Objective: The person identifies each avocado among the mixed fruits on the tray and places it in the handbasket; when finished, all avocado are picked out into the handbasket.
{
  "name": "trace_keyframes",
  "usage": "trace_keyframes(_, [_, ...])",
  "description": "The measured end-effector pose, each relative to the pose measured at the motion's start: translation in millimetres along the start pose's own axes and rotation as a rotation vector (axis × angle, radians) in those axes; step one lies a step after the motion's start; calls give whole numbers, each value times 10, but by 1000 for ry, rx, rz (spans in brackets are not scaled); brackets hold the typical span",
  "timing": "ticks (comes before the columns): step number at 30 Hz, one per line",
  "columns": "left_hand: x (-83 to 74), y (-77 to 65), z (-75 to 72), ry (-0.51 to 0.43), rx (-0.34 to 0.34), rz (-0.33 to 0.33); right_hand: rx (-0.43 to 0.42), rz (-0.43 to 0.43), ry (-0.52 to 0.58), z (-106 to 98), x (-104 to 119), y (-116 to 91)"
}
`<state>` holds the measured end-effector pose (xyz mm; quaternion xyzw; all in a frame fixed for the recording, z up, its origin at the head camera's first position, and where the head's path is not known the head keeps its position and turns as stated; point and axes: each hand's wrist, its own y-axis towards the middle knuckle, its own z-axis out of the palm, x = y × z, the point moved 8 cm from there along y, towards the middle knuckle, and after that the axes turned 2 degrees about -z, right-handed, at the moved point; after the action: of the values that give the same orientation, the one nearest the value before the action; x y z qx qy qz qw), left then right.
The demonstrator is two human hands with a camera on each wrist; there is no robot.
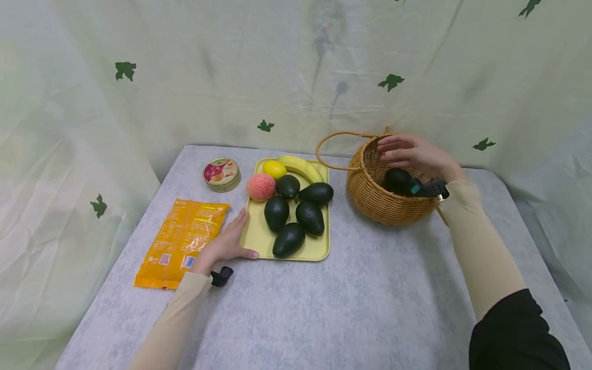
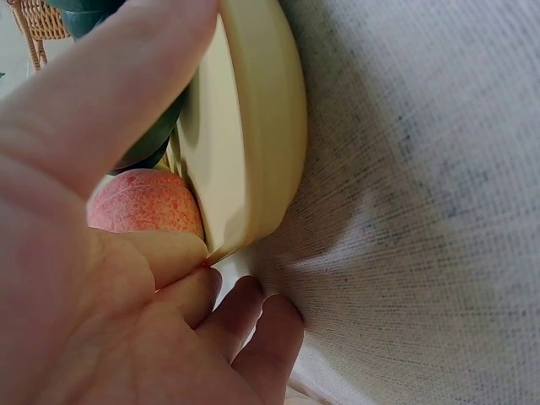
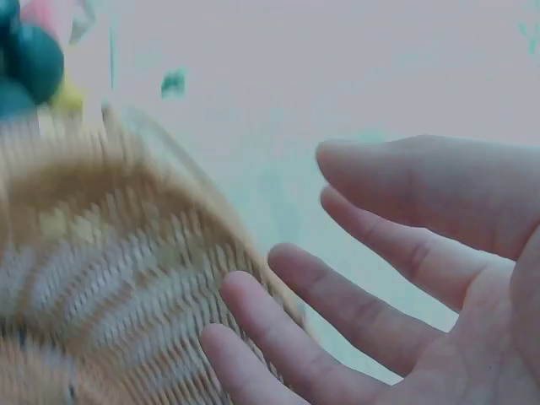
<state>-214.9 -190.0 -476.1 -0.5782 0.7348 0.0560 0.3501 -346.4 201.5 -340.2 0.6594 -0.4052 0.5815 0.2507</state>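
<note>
Head cam first: I count five avocados (image 1: 289, 240) on the yellow tray (image 1: 320, 251), plus one visible in the wicker basket (image 1: 393, 206) near the worktop (image 1: 370, 308)'s far edge. The one closest to the tray's near edge slants from near-left to far-right; the one crossing its right edge lies pretty much crosswise. One banana (image 1: 300, 167), one lemon (image 1: 274, 169) and one pink peach (image 1: 261, 187) are toward the tray's far edge. One tin (image 1: 221, 174) and one orange packet (image 1: 185, 241) sit left, print too small to read, QR code (image 1: 164, 259) aside. Left wrist: left hand (image 1: 226, 242) rests against the tray's side, fingers not clamped. Right wrist: right hand (image 1: 418, 156) has fingers spread, holding nothing, basket blurry.
</note>
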Motion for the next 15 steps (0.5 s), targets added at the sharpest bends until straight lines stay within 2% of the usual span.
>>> trace_keyframes(4, [7, -8, 3, 3, -1, -2, 44, -60, 41, 267, 143, -15])
trace_keyframes(8, [15, -2, 13, 2, -2, 2, 88, -106, 32, 559, 238, -4])
trace_keyframes(15, [19, 2, 7, 6, -2, 2, 185, -133, 7, 1026, 241, 46])
